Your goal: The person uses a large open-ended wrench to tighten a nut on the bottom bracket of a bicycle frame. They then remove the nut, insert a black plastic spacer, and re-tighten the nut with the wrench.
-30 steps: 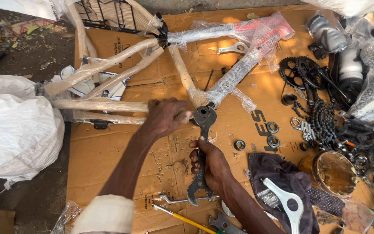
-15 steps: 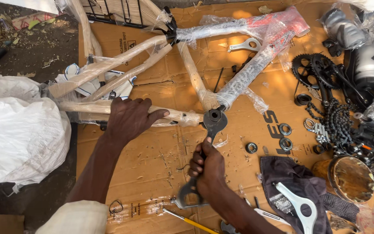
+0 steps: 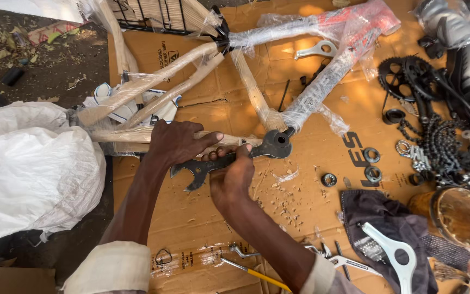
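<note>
A bicycle frame wrapped in clear plastic and tan paper lies on flattened cardboard. My left hand presses down on the frame's lower tube. My right hand grips the shaft of a large dark flat wrench. The wrench lies almost level, its round head seated on the frame's bottom bracket and its open jaw end pointing left under my left hand.
A white sack lies at the left. Chainrings and a chain sit at the right, with bearing rings, a dark cloth bearing a white wrench, a tin, and small tools near me.
My right hand has swung the wrench handle from pointing toward me up to the left, nearly level. My left hand has stayed on the frame tube. The view has shifted slightly.
</note>
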`<state>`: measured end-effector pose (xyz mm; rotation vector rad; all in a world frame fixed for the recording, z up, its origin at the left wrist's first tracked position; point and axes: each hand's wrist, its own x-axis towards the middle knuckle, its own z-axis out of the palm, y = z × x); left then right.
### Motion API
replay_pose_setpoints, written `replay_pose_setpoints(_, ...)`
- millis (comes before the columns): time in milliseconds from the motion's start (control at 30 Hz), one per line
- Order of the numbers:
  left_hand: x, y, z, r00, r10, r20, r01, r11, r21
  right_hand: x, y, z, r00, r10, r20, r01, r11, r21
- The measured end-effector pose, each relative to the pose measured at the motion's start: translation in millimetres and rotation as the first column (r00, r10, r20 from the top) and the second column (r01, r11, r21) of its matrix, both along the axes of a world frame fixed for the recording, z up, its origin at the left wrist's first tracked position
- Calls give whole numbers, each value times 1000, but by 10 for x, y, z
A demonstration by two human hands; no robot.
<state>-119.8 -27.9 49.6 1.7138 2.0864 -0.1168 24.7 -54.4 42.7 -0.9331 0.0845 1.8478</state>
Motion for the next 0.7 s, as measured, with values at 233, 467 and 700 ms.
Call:
replay_pose_setpoints(233, 59, -96, -39, 987, -38, -158, 79, 962, 263, 553, -281, -75, 959, 204, 197, -217, 975, 50)
replay_pose_setpoints(467, 96, -128, -20, 992, 6, -128, 38, 940, 340, 1630, 2, -148, 653, 682, 330, -693, 714, -103)
replay_pose_setpoints(700, 84, -134, 42, 1000, 15, -10, -9, 918, 396, 1931, 444, 102, 376, 850, 369, -870, 461, -174)
